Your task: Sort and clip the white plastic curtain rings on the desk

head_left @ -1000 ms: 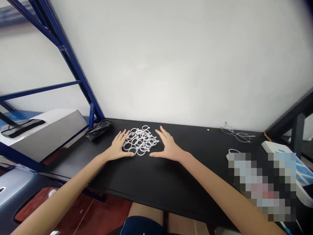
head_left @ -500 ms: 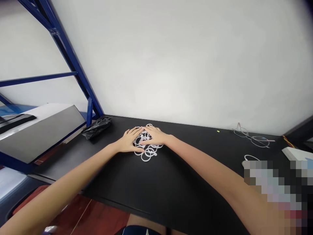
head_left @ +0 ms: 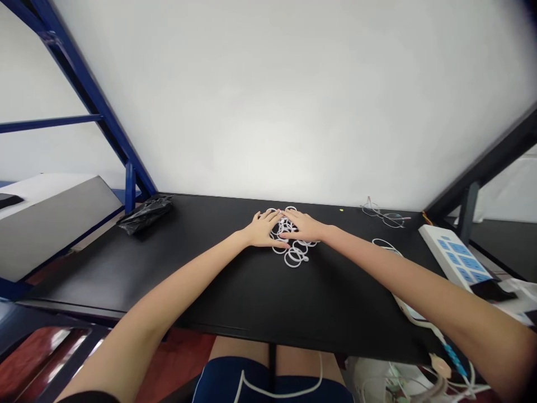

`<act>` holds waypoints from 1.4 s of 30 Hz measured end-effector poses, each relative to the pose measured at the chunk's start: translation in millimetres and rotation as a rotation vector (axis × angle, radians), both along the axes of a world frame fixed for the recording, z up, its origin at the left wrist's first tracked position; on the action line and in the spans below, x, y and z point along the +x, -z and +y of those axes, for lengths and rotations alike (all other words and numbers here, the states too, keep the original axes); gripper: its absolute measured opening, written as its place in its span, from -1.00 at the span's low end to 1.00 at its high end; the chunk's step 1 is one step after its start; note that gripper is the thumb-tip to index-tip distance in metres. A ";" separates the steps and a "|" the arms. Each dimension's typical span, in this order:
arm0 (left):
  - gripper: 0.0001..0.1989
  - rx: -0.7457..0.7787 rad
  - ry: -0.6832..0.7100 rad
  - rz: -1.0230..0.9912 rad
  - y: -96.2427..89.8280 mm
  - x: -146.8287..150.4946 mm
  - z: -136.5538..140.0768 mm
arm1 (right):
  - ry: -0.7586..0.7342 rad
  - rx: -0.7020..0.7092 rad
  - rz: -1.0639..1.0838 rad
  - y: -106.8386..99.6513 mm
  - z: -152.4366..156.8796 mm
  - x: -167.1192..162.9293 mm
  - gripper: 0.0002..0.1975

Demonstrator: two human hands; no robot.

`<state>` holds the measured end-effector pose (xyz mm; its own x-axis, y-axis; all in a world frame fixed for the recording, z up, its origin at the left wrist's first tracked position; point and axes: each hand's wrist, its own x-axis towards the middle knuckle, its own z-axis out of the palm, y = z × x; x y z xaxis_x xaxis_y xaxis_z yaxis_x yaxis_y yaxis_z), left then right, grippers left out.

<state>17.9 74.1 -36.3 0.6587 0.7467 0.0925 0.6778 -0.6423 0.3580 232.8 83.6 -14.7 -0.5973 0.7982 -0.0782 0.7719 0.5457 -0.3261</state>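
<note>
- Thin white rings lying heaped on black tabletop
- Left hand resting at heap's left, right hand at right
- Both lying spread-fingered, gripping nothing

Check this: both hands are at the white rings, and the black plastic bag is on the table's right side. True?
No: in the head view, the black plastic bag is on the left side of the table. Left hand and right hand are at the white rings.

The white rings look like smooth plastic, lying on a smooth black tabletop with a soft sheen. Crinkled, glossy plastic forms the black bag; the blue frame looks like painted metal, the wall matt.
</note>
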 end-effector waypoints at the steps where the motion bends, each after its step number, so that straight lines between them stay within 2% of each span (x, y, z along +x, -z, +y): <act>1: 0.12 -0.006 0.012 0.003 -0.8 10.7 0.4 | 0.018 0.006 -0.016 -1.2 -2.8 10.1 0.02; 4: 0.15 -0.020 0.042 0.017 -2.3 33.8 1.3 | 0.043 0.026 -0.055 -6.5 -11.0 31.0 0.00; 7: 0.15 -0.035 0.063 0.033 -2.7 42.3 1.1 | 0.054 0.024 -0.082 -10.7 -15.8 37.8 -0.01; 13: 0.08 -0.050 0.043 -0.006 -4.0 29.9 -7.0 | 0.002 0.026 -0.022 -5.2 -16.3 27.4 0.05; 16: -0.05 -0.082 -0.034 -0.135 -6.1 15.6 -7.4 | 0.019 0.044 0.077 -4.7 -15.9 22.3 0.05; 19: -0.23 -0.136 -0.178 -0.389 -7.8 -1.8 -0.1 | 0.119 0.118 0.291 -10.9 -14.4 19.8 0.01; 22: -0.37 -0.250 -0.290 -0.650 -5.1 -18.0 11.1 | 0.302 0.172 0.549 -17.8 -12.0 14.2 -0.04; 24: -0.44 -0.311 -0.338 -0.790 -0.1 -25.5 17.2 | 0.450 0.177 0.680 -19.6 -10.8 6.0 -0.09; 26: -0.48 -0.345 -0.352 -0.871 6.1 -29.7 20.7 | 0.541 0.180 0.743 -20.0 -9.7 -5.2 -0.21; 27: -0.49 -0.354 -0.345 -0.896 9.0 -30.9 21.3 | 0.509 0.173 0.712 -20.7 -8.8 -11.2 -0.29; 31: -0.56 -0.360 -0.311 -1.054 15.5 -33.0 18.3 | 0.149 0.088 0.392 -33.4 -1.9 -29.9 -0.63; 33: -0.59 -0.387 -0.334 -1.163 15.4 -33.9 15.5 | 0.064 0.003 0.239 -45.2 2.1 -35.3 -0.67; 37: -0.62 -0.438 -0.391 -1.256 14.0 -35.5 11.5 | 0.029 -0.077 -0.070 -61.7 6.2 -43.1 -0.67; 39: -0.63 -0.434 -0.377 -1.235 14.2 -35.9 10.8 | 0.045 -0.096 -0.155 -60.8 7.3 -45.9 -0.69; 42: -0.62 -0.446 -0.365 -1.219 14.6 -36.2 10.5 | 0.054 -0.108 -0.170 -50.0 9.9 -49.0 -0.80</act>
<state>-18.2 84.6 -50.9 0.0900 0.9800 0.1775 -0.1134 -0.1670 0.9794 183.8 93.4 35.3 -0.5245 0.8104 -0.2609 0.8482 0.4709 -0.2425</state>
